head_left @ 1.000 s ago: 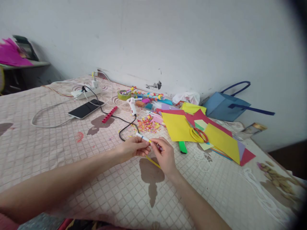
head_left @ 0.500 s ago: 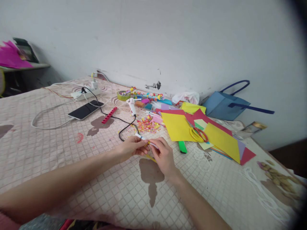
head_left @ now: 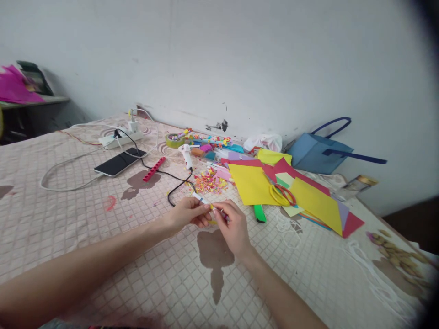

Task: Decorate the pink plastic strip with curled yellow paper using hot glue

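Note:
A slim white pen (head_left: pixel 198 197) with a blue band pokes out from between my hands, above the tablecloth. My left hand (head_left: pixel 188 214) is closed, pinching it with thumb and fingers. My right hand (head_left: pixel 233 226) is closed around its other end, where a bit of purple shows. At the fingertips a narrow yellow paper strip (head_left: pixel 212 222) lies against the pen; most of it is hidden by the fingers. Just beyond my hands are a heap of coloured paper snippets (head_left: pixel 210 182) and a white glue gun (head_left: pixel 186 156) with a black cord.
Yellow and red paper sheets (head_left: pixel 252 184) lie right of my hands, with scissors (head_left: pixel 283 195) on them and a green cutter (head_left: pixel 259 213) beside. A phone (head_left: pixel 120 161), a red perforated strip (head_left: pixel 154 169) and a power strip (head_left: pixel 120 139) are left. A blue bag (head_left: pixel 318 153) leans by the wall.
The trailing yellow strip now shows less below my fingers, and my right fingers have shifted on the pen. The view has tilted slightly.

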{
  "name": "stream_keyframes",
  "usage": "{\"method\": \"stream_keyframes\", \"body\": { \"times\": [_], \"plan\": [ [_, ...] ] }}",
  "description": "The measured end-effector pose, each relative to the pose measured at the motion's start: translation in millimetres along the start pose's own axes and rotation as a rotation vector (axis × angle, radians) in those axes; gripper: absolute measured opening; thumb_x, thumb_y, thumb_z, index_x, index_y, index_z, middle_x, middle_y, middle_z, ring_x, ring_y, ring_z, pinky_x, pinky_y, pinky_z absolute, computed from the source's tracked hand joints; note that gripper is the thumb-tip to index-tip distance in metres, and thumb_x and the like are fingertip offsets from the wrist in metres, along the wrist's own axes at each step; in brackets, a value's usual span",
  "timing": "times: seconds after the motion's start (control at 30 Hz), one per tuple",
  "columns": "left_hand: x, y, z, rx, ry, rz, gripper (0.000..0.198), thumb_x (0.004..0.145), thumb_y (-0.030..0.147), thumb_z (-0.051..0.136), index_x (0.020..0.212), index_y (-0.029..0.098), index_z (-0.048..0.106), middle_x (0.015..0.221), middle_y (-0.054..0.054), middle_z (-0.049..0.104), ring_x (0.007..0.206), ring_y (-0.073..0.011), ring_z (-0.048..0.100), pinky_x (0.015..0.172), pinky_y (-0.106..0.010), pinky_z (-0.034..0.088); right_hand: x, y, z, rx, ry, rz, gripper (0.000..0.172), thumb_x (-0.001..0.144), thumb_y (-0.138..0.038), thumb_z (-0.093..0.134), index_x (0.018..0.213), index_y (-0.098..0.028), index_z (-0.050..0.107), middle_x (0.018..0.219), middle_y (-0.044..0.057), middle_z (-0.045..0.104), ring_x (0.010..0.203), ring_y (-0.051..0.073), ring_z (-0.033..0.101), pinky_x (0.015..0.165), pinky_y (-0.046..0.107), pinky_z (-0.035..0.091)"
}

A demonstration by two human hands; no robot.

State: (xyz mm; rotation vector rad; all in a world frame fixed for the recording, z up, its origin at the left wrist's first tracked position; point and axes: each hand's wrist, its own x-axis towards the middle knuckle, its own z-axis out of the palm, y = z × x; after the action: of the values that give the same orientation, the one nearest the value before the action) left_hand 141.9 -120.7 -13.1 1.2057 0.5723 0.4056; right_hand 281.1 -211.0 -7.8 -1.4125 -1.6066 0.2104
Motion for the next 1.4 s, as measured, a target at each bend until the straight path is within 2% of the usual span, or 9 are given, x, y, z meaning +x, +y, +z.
{"method": "stream_keyframes", "body": {
  "times": [0.2,0.33,0.43,0.57,0.67,0.9,1.1,1.2,1.4],
  "plan": [
    [-0.5,1.7,1.4,-0.006,0.024,-0.003,0.043,0.075,0.05,0.06,0.067,0.008,0.064,0.06,-0.005,0.064,0.05,-0.0082,0.056,0.051,-0.02,0.045,-4.4,6.6,6.9,-0.122,0.013,-0.045,0.023,0.084,-0.014,0.044,0.098,-0.021,0.06,0.09,0.005,0.057,0.081,0.015,0.057,0.069,0.026,0.047],
    [-0.2,1.3,-1.0,-0.015,0.026,-0.017,0.041,0.075,0.047,0.06,0.067,0.008,0.064,0.058,-0.004,0.063,0.049,-0.0075,0.055,0.05,-0.019,0.043,-5.5,6.8,8.2,-0.187,-0.004,-0.058,0.023,0.084,-0.015,0.044,0.1,-0.022,0.06,0.091,0.005,0.057,0.081,0.016,0.057,0.072,0.027,0.047],
    [1.0,0.5,-3.3,-0.009,0.011,0.001,0.038,0.074,0.046,0.063,0.068,0.008,0.064,0.058,-0.003,0.063,0.05,-0.0076,0.055,0.051,-0.019,0.044,-3.3,4.7,6.3,-0.125,0.001,-0.023,0.023,0.083,-0.017,0.047,0.102,-0.021,0.059,0.092,0.006,0.058,0.085,0.017,0.057,0.074,0.028,0.047],
    [1.4,1.4,-3.7,0.027,-0.012,0.03,0.039,0.069,0.048,0.066,0.07,0.009,0.063,0.058,-0.003,0.063,0.051,-0.0086,0.056,0.052,-0.02,0.045,-0.1,2.6,3.6,0.037,-0.035,0.089,0.021,0.083,-0.022,0.049,0.101,-0.019,0.06,0.088,0.006,0.061,0.079,0.016,0.057,0.067,0.026,0.047],
    [0.1,3.8,-2.4,0.06,-0.003,0.034,0.042,0.068,0.05,0.066,0.069,0.009,0.062,0.058,-0.003,0.063,0.051,-0.0093,0.057,0.052,-0.021,0.045,0.6,2.1,3.0,0.099,-0.064,0.104,0.019,0.084,-0.021,0.047,0.098,-0.019,0.061,0.086,0.005,0.061,0.078,0.015,0.056,0.065,0.026,0.046],
    [-0.1,4.9,-2.4,0.084,0.021,-0.035,0.043,0.07,0.052,0.063,0.064,0.009,0.06,0.051,-0.002,0.06,0.045,-0.0093,0.056,0.045,-0.019,0.042,2.2,-1.3,1.3,0.046,-0.046,0.06,0.019,0.084,-0.016,0.047,0.095,-0.019,0.062,0.085,0.004,0.059,0.078,0.015,0.055,0.066,0.026,0.043],
    [-2.1,6.7,0.3,0.101,0.062,-0.023,0.048,0.074,0.055,0.057,0.062,0.009,0.062,0.048,-0.003,0.06,0.043,-0.0097,0.056,0.043,-0.019,0.042,-0.7,0.2,3.8,-0.013,-0.02,-0.003,0.023,0.082,-0.011,0.046,0.097,-0.021,0.06,0.09,0.005,0.057,0.084,0.017,0.055,0.071,0.028,0.046],
    [-2.4,7.0,-0.2,0.092,0.061,-0.022,0.045,0.073,0.052,0.06,0.061,0.009,0.062,0.05,-0.003,0.06,0.044,-0.0094,0.056,0.043,-0.018,0.042,-2.5,0.9,5.4,-0.05,-0.018,-0.032,0.025,0.082,-0.011,0.045,0.1,-0.022,0.059,0.091,0.006,0.056,0.085,0.017,0.055,0.072,0.028,0.046],
    [1.5,2.9,-5.3,0.055,0.0,0.003,0.041,0.072,0.049,0.063,0.065,0.008,0.064,0.053,-0.003,0.062,0.047,-0.0092,0.057,0.046,-0.018,0.044,0.0,4.1,4.2,0.064,-0.042,0.112,0.019,0.083,-0.02,0.048,0.099,-0.019,0.059,0.088,0.005,0.06,0.077,0.015,0.055,0.065,0.026,0.045]
  ]
}}
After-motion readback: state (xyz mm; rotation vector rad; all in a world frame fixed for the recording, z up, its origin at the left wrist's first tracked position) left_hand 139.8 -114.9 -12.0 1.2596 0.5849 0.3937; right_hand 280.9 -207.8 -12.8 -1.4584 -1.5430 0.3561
